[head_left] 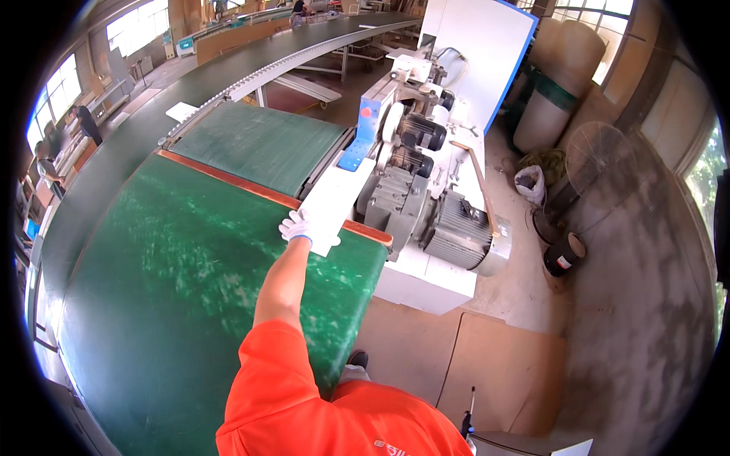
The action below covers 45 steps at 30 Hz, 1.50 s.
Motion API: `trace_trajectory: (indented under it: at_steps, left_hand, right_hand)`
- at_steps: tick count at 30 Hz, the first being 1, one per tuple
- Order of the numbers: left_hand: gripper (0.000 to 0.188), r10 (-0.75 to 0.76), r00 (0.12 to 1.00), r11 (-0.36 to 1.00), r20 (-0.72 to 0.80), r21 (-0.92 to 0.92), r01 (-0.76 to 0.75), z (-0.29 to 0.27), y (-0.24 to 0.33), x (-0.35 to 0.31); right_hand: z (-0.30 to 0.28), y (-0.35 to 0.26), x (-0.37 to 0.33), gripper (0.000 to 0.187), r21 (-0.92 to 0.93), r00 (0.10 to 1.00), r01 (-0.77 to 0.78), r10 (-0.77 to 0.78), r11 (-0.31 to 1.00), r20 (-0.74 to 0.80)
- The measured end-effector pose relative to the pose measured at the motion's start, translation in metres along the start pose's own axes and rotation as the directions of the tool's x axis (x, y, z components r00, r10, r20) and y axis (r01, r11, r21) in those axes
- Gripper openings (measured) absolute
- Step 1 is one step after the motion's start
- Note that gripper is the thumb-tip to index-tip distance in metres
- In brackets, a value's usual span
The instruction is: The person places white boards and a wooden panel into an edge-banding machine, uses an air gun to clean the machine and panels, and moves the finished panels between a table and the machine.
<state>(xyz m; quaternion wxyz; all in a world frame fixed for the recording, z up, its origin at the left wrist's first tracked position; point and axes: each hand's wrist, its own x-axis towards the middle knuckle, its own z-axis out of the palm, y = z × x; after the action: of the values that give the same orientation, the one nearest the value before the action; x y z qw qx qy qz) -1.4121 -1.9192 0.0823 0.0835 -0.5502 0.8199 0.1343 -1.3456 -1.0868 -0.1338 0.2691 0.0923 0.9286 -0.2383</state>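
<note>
A long white board [334, 199] lies over the near end of a machine, its far end beside a blue guard plate [368, 125]. My left hand [299, 226], in a white glove, rests on the board's near end. Its fingers are spread along the left edge, and the thumb side reaches across the top. Beneath the board runs a red-brown strip [228, 182] between two green belts. The nearer green belt [190, 266] lies under my left forearm. My right hand is out of view.
Grey motors [460, 232] and a gearbox [394, 201] stand right of the board, with wrenches [456, 169] on the white base. A large fan [597, 163] stands by the right wall. A dark conveyor [251, 64] curves away behind. People [85, 123] work at far left.
</note>
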Motion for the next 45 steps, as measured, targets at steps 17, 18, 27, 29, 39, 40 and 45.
trace_trajectory:
  at_steps: [17,18,27,29,39,40,45]
  left_hand:
    - [0.068,-0.42,0.777,0.893,-0.469,-0.06,0.447,0.005,-0.457,-0.13]
    - [0.07,-0.421,0.76,0.902,-0.494,-0.14,0.409,0.027,-0.461,-0.133]
    - [0.083,-0.333,0.876,0.939,-0.348,-0.209,0.274,0.039,-0.253,-0.103]
    - [0.083,-0.234,0.876,0.964,-0.422,-0.221,0.151,0.06,-0.2,-0.077]
    - [0.048,0.271,0.664,0.619,-0.697,-0.402,-0.675,0.117,0.056,-0.038]
    - [0.046,0.291,0.731,0.493,-0.617,-0.558,-0.667,0.141,0.082,-0.039]
    - [0.053,0.602,0.724,0.209,-0.337,-0.808,-0.55,0.233,0.195,-0.101]
  right_hand:
    - [0.002,-0.195,0.153,0.04,-0.122,0.902,0.43,-0.43,0.894,0.032]
    - [0.007,-0.204,0.158,0.04,-0.086,0.877,0.481,-0.48,0.872,0.039]
    - [-0.06,-0.387,0.036,0.044,0.278,0.78,0.522,-0.583,0.807,0.226]
    - [-0.061,-0.372,0.056,0.046,0.314,0.749,0.504,-0.588,0.805,0.306]
    - [-0.095,-0.344,0.036,0.049,-0.146,0.635,0.747,-0.633,0.648,0.443]
    - [-0.095,-0.333,0.039,0.049,-0.161,0.668,0.709,-0.582,0.686,0.463]
    - [-0.121,-0.259,0.001,0.049,0.13,0.934,0.35,-0.356,0.928,0.03]
